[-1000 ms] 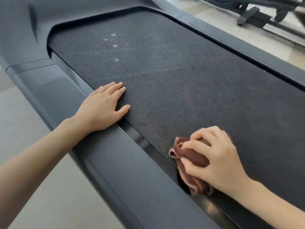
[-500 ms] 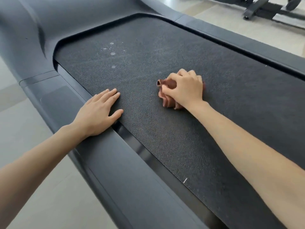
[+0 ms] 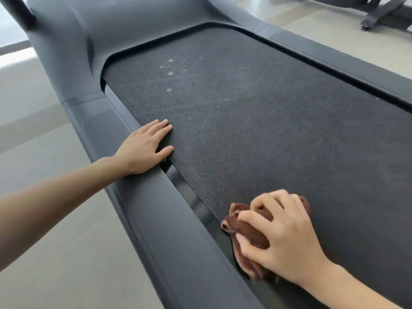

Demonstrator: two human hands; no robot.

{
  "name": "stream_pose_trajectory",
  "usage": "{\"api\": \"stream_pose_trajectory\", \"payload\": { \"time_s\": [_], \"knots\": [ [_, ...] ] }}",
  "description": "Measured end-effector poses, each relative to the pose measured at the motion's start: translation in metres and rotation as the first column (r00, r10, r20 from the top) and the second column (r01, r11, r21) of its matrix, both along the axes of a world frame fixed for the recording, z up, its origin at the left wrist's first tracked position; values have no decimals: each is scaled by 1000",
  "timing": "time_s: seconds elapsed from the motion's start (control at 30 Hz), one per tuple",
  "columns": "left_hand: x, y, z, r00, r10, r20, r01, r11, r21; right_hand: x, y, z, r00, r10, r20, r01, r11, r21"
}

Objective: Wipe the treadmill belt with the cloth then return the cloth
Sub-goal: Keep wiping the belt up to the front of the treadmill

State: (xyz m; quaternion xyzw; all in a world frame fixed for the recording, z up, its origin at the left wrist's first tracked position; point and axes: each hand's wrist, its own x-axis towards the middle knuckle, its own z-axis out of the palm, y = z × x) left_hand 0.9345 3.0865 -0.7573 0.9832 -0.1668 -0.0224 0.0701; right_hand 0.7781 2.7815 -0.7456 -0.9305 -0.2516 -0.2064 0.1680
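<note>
Head view: the right hand [image 3: 287,239] has dragged the cloth [image 3: 249,233] back from the middle of the belt [image 3: 256,121] to its near left edge, beside the side rail [image 3: 169,219], so one wiping stroke looks finished. Its fingers are curled over the cloth, bunching it and pressing it down. The left hand [image 3: 145,148] has stayed flat, fingers straight and close together, palm on the side rail and fingertips on the belt. The cloth is a soft brown rag, crumpled in folds. The belt is dark, matte and grainy, and the side rail is smooth moulded plastic. Pale round spots [image 3: 169,73] remain at the far end, so wiping is likely unfinished.
</note>
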Motion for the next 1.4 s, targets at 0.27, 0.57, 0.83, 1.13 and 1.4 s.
{"api": "stream_pose_trajectory", "payload": {
  "time_s": [0.27,0.57,0.83,1.13,1.4],
  "knots": [
    [3,4,-6,999,-43,29,43,999,17,93,69,-7,998,-40,42,41,999,-4],
    [74,71,6,975,-221,22,219,974,63,191,136,-6,957,-287,28,289,954,-84],
    [134,120,-2,965,-260,42,263,958,-112,94,98,4,967,-251,-51,247,966,-75],
    [145,124,-8,959,-281,48,285,947,-149,215,195,-6,882,-470,-33,468,883,-44],
    [144,122,-5,963,-267,23,268,960,-85,229,205,3,805,-566,-176,550,824,-134]
  ]
}}
